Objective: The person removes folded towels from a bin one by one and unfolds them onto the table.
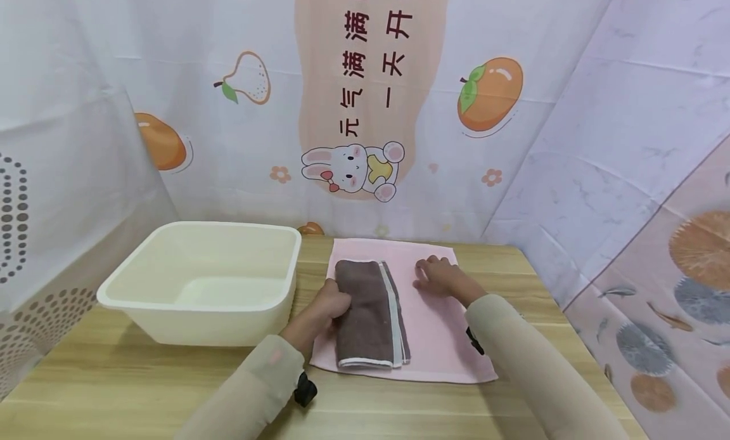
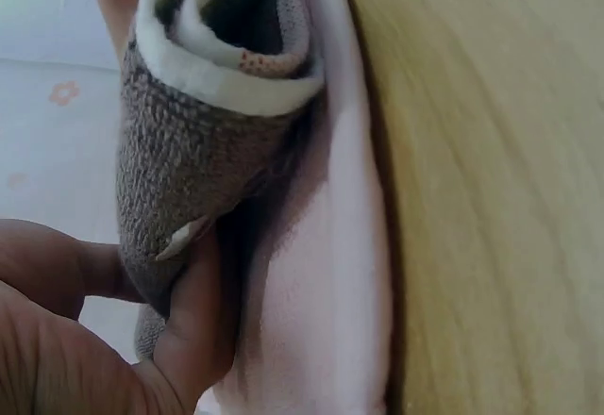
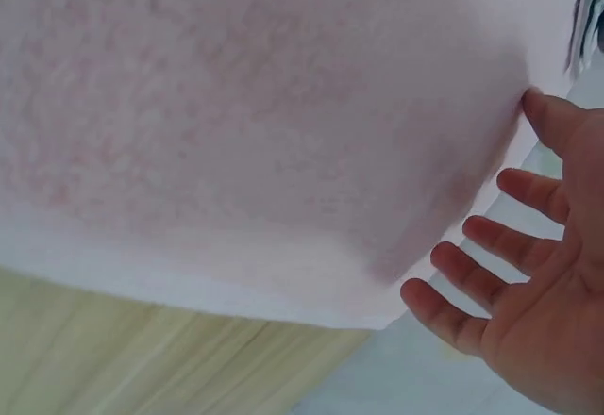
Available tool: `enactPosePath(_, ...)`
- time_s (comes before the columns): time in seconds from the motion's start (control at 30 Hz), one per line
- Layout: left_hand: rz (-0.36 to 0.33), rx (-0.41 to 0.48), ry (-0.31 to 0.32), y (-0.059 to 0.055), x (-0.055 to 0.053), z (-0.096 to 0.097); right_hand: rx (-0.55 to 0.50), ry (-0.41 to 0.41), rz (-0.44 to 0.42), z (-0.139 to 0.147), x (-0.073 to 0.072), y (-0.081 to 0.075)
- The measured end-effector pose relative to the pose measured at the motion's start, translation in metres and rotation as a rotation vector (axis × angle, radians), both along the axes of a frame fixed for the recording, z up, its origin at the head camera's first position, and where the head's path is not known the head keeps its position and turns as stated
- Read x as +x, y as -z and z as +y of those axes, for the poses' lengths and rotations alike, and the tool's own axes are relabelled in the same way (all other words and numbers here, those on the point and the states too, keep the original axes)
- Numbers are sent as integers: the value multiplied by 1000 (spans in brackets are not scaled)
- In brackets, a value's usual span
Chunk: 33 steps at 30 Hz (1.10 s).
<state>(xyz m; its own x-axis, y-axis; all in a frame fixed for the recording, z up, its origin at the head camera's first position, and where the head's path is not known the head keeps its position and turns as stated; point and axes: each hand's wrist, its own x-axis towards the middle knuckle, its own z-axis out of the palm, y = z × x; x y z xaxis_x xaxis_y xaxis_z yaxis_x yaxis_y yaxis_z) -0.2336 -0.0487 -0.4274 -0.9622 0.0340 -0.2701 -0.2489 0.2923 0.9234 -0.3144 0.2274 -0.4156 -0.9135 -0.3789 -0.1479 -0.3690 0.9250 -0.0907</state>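
Note:
A brown towel (image 1: 365, 313) with white edging lies folded lengthwise on the left half of a spread pink towel (image 1: 430, 338). At its left side my left hand (image 1: 332, 302) pinches the fold between thumb and fingers. In the left wrist view the brown towel (image 2: 198, 141) shows a rolled, layered end, with the fingers of the left hand (image 2: 142, 330) tucked under it. My right hand (image 1: 441, 278) is over the upper right of the pink towel. The right wrist view has that hand (image 3: 547, 255) with fingers spread, its fingertips near the pink towel (image 3: 236, 151).
A cream plastic basin (image 1: 228, 329) stands on the wooden table (image 1: 342, 408) to the left of the towels. Printed cloth sheets (image 1: 239, 148) hang behind the table and along both sides.

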Motion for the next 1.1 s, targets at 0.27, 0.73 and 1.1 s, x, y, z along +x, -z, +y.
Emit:
enactPosePath(0.27,-2,-45,-48,-4,1,-4,-193,-29,89,-26,16,-1)
enactPosePath(0.73,5,22,7,1,2,-1,-1026,532,-539,-68,53,-4)
enactPosePath(1.1,-115,255,30,1,5,-6,-1149,595,-672,-79,55,2)
